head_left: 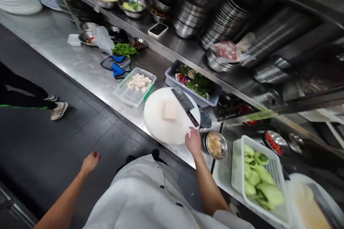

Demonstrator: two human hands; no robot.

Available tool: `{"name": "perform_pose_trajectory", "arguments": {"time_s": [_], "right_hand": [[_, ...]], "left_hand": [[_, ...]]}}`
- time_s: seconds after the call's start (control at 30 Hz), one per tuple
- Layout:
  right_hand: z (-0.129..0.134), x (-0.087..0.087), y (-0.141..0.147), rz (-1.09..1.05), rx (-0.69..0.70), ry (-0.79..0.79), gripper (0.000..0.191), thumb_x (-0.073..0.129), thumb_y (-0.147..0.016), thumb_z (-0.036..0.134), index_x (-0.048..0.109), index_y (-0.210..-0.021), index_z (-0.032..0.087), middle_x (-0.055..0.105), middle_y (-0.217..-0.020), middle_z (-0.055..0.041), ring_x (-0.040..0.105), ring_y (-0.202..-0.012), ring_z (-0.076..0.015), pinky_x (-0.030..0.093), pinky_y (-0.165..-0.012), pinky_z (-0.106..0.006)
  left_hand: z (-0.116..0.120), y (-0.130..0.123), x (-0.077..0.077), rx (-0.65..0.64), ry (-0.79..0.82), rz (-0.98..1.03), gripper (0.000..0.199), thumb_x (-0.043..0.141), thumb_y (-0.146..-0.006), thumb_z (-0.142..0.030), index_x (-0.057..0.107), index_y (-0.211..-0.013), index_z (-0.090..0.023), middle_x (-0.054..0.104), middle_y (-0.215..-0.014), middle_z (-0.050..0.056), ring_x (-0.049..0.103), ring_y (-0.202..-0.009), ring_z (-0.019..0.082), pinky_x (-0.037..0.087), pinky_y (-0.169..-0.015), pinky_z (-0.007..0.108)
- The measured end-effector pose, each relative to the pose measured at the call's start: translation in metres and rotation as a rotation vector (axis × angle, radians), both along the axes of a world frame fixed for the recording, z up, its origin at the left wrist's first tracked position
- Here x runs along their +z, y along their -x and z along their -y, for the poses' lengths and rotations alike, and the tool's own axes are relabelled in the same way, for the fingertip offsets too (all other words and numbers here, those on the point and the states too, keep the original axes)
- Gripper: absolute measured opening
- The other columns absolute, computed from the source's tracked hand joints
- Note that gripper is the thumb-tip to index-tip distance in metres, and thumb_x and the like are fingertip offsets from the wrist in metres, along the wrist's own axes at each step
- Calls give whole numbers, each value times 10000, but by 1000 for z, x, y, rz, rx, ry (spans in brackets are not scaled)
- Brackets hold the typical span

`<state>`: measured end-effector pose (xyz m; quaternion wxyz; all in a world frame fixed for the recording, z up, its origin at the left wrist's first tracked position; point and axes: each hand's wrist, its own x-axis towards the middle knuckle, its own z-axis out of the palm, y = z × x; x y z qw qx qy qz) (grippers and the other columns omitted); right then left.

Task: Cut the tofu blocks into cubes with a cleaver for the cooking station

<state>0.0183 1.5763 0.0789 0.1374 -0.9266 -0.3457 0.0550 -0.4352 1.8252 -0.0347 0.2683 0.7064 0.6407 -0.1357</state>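
A pale block like tofu [169, 110] sits on a round white cutting board [156, 125]. On the board's right side lies a cleaver [182, 99], its dark handle pointing toward me. My right hand [193, 141] is at the board's lower right edge, just below the handle, fingers apart and holding nothing. Over the floor at the left hangs my left hand [90, 162], away from the counter; its fingers are blurred and partly curled, and whether they hold anything cannot be made out. Left of the board, a clear plastic box [129, 94] contains white cut pieces [139, 81].
Behind the board is a grey bin of greens [200, 82]. A metal bowl [215, 145] and a white basket of green vegetables [260, 175] stand right. Stacked bowls and a phone [158, 29] occupy the shelf. Another person's legs [27, 89] show at left.
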Motion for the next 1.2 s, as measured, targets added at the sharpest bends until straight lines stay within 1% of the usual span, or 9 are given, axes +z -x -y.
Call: {"name": "perform_pose_trajectory", "arguments": {"time_s": [0.07, 0.17, 0.3, 0.43, 0.6, 0.67, 0.77, 0.97, 1.2], "right_hand": [[-2, -5, -25, 82, -61, 42, 514, 464, -941, 221, 543, -1424, 60, 549, -1321, -251, 522, -1224, -349, 427, -1037, -467], [-23, -14, -55, 92, -110, 162, 580, 498, -961, 241, 462, -1526, 115, 434, -1487, -262, 450, -1319, -385, 422, -1038, -513], [-61, -15, -85, 54, -114, 345, 577, 451, -988, 203, 390, -1558, 131, 528, -1381, -262, 509, -1283, -365, 438, -1020, -503], [-75, 3, -97, -45, -43, 433, 610, 467, -938, 120, 346, -1536, 104, 608, -1265, -248, 641, -1137, -314, 490, -921, -400], [-31, 34, -54, -280, -14, 211, 634, 436, -976, 197, 244, -1576, 127, 723, -1040, -148, 723, -919, -286, 511, -840, -362], [-9, 40, -21, -424, -86, 66, 570, 375, -1028, 296, 249, -1571, 179, 737, -965, -83, 723, -771, -239, 518, -765, -321], [2, 41, 19, -601, -227, 79, 455, 340, -1016, 280, 377, -1445, 132, 699, -755, -28, 684, -623, -220, 479, -639, -281], [-26, 62, 50, -352, -253, 196, 322, 293, -1051, 280, 476, -1242, 98, 720, -812, -132, 703, -750, -282, 355, -615, -302], [-61, 93, 88, -427, -158, 230, 214, 345, -1073, 268, 487, -1199, 172, 750, -958, -118, 723, -803, -263, 312, -615, -291]], "left_hand": [[-16, -59, 9, -28, 0, 160, 211, 481, -985, -244, 665, -954, -147, 766, -955, 87, 707, -905, 210, 475, -774, 259], [-14, -153, 32, -86, -44, 526, 252, 453, -977, -350, 643, -1026, -191, 755, -957, 51, 689, -912, 206, 496, -826, 282], [0, -260, 58, -209, -93, 870, 212, 495, -895, -365, 628, -991, -231, 727, -960, 31, 679, -880, 213, 532, -834, 324], [-3, -329, 62, -252, -104, 964, 201, 512, -884, -333, 610, -1021, -225, 689, -939, 46, 667, -878, 219, 547, -835, 357], [-25, -363, 48, -290, -83, 1008, 279, 481, -929, -303, 564, -1174, -197, 673, -1026, 89, 663, -957, 236, 555, -885, 410], [-34, -369, 41, -321, -103, 1036, 300, 474, -945, -310, 548, -1210, -191, 653, -1098, 114, 655, -1024, 248, 558, -900, 426], [-46, -376, 32, -403, -138, 1103, 347, 484, -937, -294, 517, -1268, -196, 605, -1241, 143, 621, -1149, 267, 568, -910, 438], [-54, -384, 25, -646, -137, 1173, 561, 553, -920, -307, 401, -1446, -189, 475, -1476, 190, 473, -1398, 330, 530, -1042, 523], [-50, -387, 28, -784, -142, 1173, 565, 548, -978, -389, 379, -1480, -192, 468, -1520, 191, 441, -1445, 337, 471, -1125, 561]]}}
